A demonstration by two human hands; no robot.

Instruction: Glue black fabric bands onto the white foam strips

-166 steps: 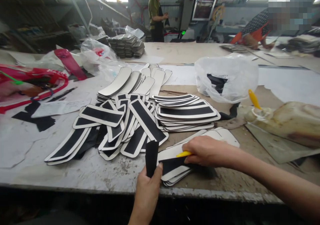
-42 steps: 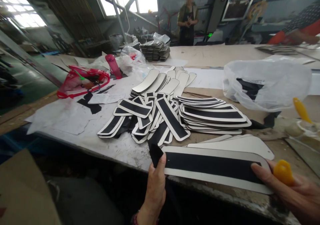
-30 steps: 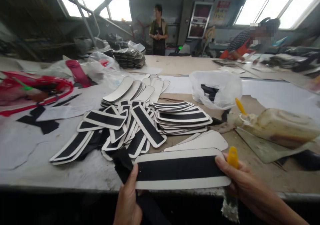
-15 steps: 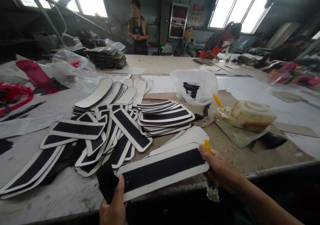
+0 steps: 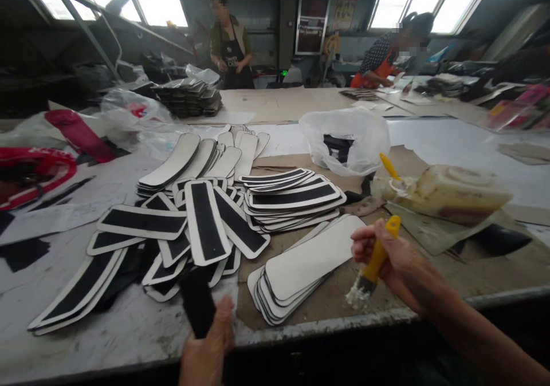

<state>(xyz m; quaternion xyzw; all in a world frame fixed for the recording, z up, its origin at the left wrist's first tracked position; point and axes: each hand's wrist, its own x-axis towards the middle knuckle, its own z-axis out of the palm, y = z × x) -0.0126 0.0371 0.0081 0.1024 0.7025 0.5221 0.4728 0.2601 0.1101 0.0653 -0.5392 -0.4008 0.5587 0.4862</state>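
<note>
My left hand [image 5: 211, 340], low at the table's front edge, is closed on a black strip [image 5: 196, 301] that looks like fabric. My right hand [image 5: 401, 266] grips the yellow handle of a brush [image 5: 380, 253], whose bristles point down and are coated in white paste. Between my hands lies a fanned stack of plain white panels [image 5: 311, 259] with rounded corners. Left of it spreads a loose heap of white-edged panels with black strips [image 5: 208, 223]. A neater stack of such panels [image 5: 296, 197] sits behind.
A cloudy plastic container [image 5: 466, 194] lies at the right, with another yellow handle [image 5: 389, 165] at its mouth. Behind the stacks stands a plastic bag [image 5: 344, 122] holding black pieces. Plain white panels [image 5: 172, 160] pile up farther back. Two people are across the tables.
The black-striped panel has left both hands and now lies on top of the heap. My right hand has lifted slightly, with the brush now turned down and left. The view has shifted.
</note>
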